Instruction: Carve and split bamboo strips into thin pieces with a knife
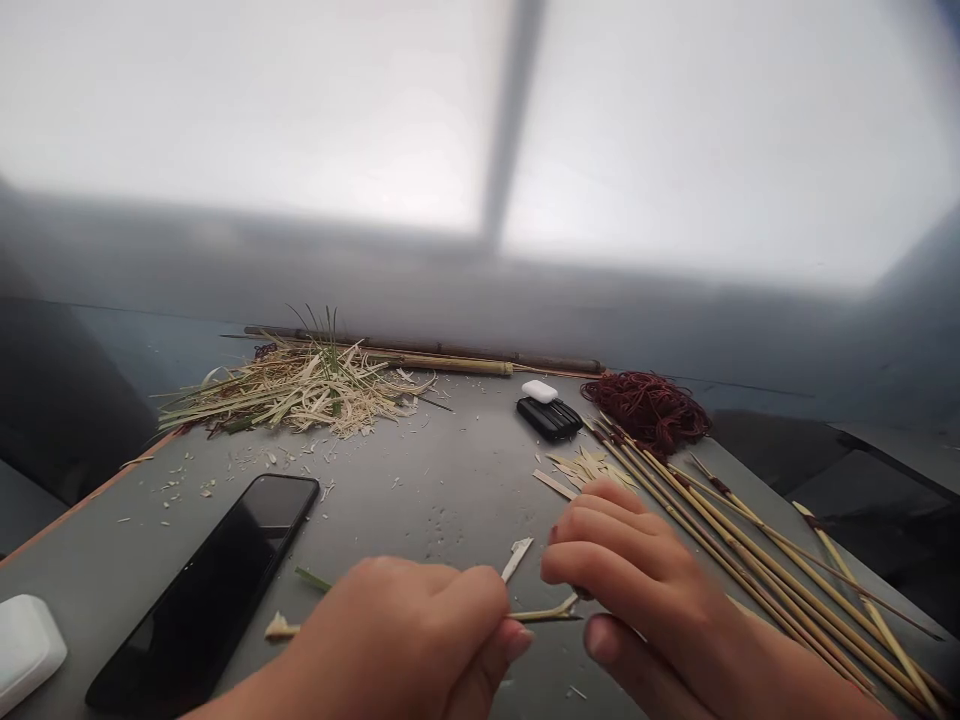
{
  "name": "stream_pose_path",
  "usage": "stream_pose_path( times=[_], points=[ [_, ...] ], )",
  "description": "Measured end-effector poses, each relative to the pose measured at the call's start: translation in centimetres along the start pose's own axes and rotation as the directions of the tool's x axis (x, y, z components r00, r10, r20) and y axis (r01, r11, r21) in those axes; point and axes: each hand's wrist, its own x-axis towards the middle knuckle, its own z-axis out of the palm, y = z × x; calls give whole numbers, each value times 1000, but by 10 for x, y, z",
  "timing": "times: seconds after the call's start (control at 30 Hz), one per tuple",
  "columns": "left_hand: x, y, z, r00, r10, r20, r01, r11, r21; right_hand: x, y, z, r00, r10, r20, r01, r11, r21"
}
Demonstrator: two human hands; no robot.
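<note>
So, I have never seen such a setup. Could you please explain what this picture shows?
There is no machine: these are a person's bare hands, seen from a camera on their head, looking forward and down. The left hand grips a thin stalk. The right hand is curled near its end; whether it touches is unclear. On the table lie a phone, shavings, dark red cord, sticks and a black case.
</note>
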Motion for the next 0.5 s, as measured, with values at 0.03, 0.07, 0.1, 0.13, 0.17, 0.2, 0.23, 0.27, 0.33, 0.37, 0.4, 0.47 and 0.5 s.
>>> stream_pose_path(
  times=[0.03, 0.07, 0.1, 0.13, 0.17, 0.2, 0.23, 0.27, 0.33, 0.37, 0.4, 0.47, 0.5],
  points=[
    [0, -1, -3, 999, 29, -27, -28, 999, 39, -1, 1, -2, 1000, -7, 31, 7, 1000, -20],
    [0, -3, -6, 997, 60, -53, -56, 995, 83, -3, 2, -3, 998, -9, 58, 12, 999, -48],
    [0, -5, -9, 993, 91, -78, -80, 987, 138, -4, 3, -4, 997, -12, 81, 18, 996, -83],
    [-1, -7, -11, 986, 128, -103, -105, 974, 202, -5, 4, -4, 995, -14, 102, 26, 992, -122],
    [-2, -10, -13, 978, 167, -126, -128, 954, 273, -5, 4, -5, 992, -17, 123, 37, 987, -157],
    [-2, -12, -15, 967, 211, -142, -152, 928, 341, -5, 4, -5, 990, -20, 141, 46, 982, -185],
    [-3, -14, -16, 954, 258, -156, -177, 898, 402, -4, 3, -6, 989, -21, 148, 51, 977, -207],
    [-3, -16, -17, 942, 295, -161, -196, 872, 449, -3, 1, -6, 989, -23, 144, 55, 973, -224],
    [-4, -19, -19, 925, 342, -168, -219, 837, 502, 0, -3, -8, 992, -30, 124, 60, 967, -248],
    [-4, -19, -20, 920, 353, -170, -224, 829, 512, 1, -5, -9, 992, -31, 119, 60, 967, -249],
    [-4, -20, -20, 915, 364, -173, -229, 824, 519, 2, -7, -10, 992, -28, 122, 57, 968, -243],
    [-4, -19, -21, 909, 378, -177, -238, 818, 524, 3, -10, -11, 991, -7, 136, 37, 975, -220],
    [-4, -19, -20, 903, 389, -183, -244, 813, 528, 3, -11, -11, 991, 15, 135, 14, 978, -209]
  ],
)
